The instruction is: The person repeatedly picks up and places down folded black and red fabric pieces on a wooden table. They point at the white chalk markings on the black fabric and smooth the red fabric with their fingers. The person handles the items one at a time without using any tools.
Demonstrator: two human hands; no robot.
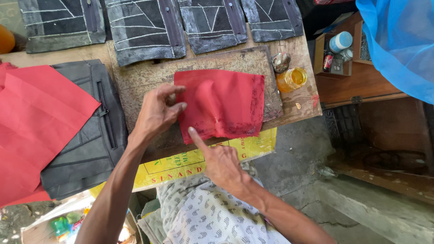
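Red cloth (224, 106) under hands, above yellow sign (199, 160)

matt red cloth (221, 106), rough worn wood board (135, 81)

A small leather or bag-making workshop, partly outdoors: a worn wooden bench (298, 104) carries 4 chalk-marked dark panels (144, 27), red fabric pieces (40, 122), a zippered black piece (90, 135) and a glue jar (292, 79), with rough concrete floor (361, 203) below
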